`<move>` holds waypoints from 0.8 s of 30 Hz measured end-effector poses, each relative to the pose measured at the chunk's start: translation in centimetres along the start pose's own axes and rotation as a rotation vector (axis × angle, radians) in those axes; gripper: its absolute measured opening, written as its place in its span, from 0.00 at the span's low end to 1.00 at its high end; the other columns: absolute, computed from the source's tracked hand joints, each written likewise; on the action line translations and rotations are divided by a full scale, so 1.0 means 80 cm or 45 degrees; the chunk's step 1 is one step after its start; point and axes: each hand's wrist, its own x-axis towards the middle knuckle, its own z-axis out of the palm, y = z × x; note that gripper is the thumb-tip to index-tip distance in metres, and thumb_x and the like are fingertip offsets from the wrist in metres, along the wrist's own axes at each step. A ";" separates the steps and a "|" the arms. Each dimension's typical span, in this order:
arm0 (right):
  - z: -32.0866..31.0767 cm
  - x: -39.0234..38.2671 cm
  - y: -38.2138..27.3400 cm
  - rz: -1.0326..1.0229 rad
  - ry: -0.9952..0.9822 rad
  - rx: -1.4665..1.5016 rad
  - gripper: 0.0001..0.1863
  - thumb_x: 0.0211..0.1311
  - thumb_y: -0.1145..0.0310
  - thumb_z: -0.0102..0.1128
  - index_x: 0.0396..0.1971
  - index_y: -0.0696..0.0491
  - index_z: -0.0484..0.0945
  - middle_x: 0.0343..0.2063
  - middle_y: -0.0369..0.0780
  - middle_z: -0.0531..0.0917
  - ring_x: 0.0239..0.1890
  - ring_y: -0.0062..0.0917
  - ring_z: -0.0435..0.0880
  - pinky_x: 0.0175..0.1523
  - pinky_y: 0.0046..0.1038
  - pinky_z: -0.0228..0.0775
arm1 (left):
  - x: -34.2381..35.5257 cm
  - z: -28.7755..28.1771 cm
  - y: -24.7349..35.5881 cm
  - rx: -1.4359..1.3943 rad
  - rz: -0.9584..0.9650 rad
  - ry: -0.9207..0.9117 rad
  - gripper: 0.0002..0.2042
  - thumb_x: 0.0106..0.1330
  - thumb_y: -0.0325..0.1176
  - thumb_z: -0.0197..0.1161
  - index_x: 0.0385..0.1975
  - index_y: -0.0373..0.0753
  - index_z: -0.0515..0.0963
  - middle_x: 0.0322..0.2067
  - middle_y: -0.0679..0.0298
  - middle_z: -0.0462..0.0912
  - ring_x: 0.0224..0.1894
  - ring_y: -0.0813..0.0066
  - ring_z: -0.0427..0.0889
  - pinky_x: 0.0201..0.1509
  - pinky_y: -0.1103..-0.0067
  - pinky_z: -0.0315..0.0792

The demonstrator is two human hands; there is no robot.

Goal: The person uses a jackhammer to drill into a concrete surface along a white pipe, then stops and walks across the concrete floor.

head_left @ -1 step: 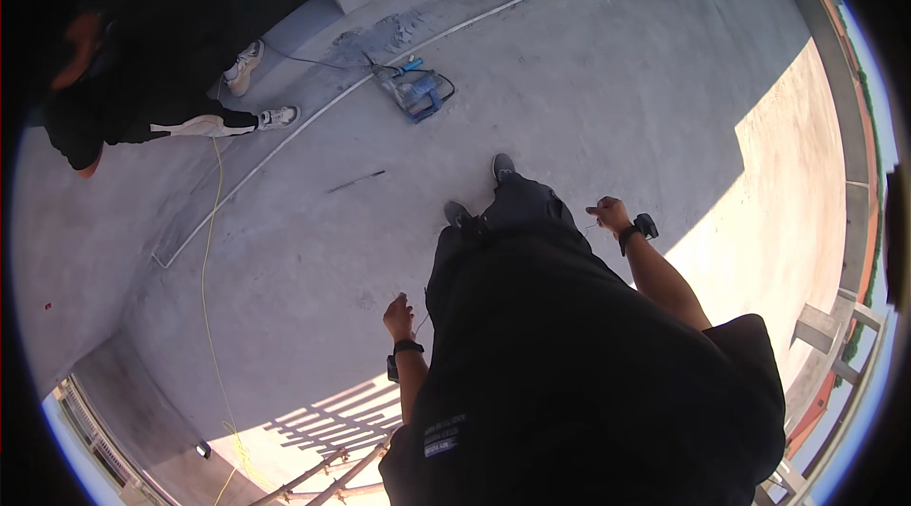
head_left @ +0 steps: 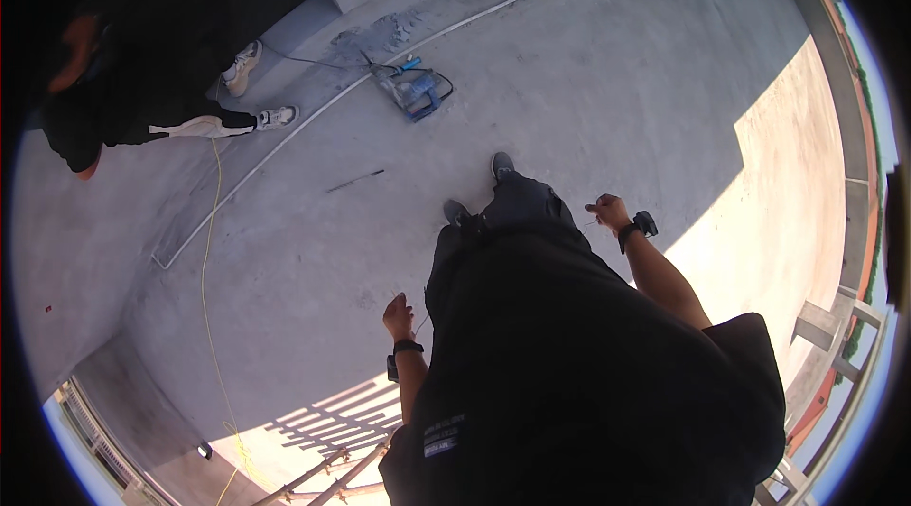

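Note:
My left hand (head_left: 398, 317) is closed in a pinch low at my left side, with a dark band and a small device at its wrist. A thin strand (head_left: 422, 322) shows beside that hand; whether it is cord or wire I cannot tell. Farther forward on the right, my right hand (head_left: 611, 212) is also pinched, its fingertips on a similar thin strand (head_left: 590, 223). A device is strapped to that wrist too. My dark shirt and trousers fill the space between the hands, so I cannot see whether the strands join.
A blue power tool (head_left: 415, 92) lies ahead beside a white pipe (head_left: 304, 126). Nearer is a thin dark rod (head_left: 356, 181). Another person (head_left: 204, 117) stands at left by a yellow cord (head_left: 204, 288). Poles (head_left: 323, 478) cross behind; a low wall (head_left: 854, 146) edges the right.

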 end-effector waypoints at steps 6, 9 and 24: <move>-0.004 -0.001 -0.008 0.005 0.019 -0.012 0.15 0.42 0.70 0.65 0.13 0.51 0.64 0.10 0.31 0.67 0.11 0.15 0.66 0.16 0.19 0.58 | -0.006 -0.005 0.005 -0.026 -0.129 -0.046 0.19 0.57 0.45 0.53 0.28 0.32 0.76 0.22 0.66 0.76 0.23 0.80 0.73 0.21 0.85 0.64; -0.005 0.001 -0.003 -0.009 -0.014 0.015 0.15 0.43 0.70 0.65 0.13 0.51 0.64 0.10 0.31 0.67 0.11 0.14 0.66 0.16 0.18 0.57 | 0.000 -0.003 0.008 -0.042 -0.114 -0.060 0.18 0.56 0.45 0.54 0.28 0.32 0.76 0.23 0.66 0.76 0.23 0.80 0.73 0.21 0.85 0.64; 0.004 -0.007 -0.008 0.064 -0.038 -0.021 0.15 0.43 0.71 0.64 0.13 0.50 0.64 0.10 0.31 0.68 0.12 0.15 0.67 0.15 0.18 0.57 | 0.002 -0.001 0.000 -0.100 -0.035 0.002 0.12 0.53 0.40 0.59 0.26 0.36 0.75 0.20 0.69 0.74 0.21 0.82 0.71 0.20 0.86 0.64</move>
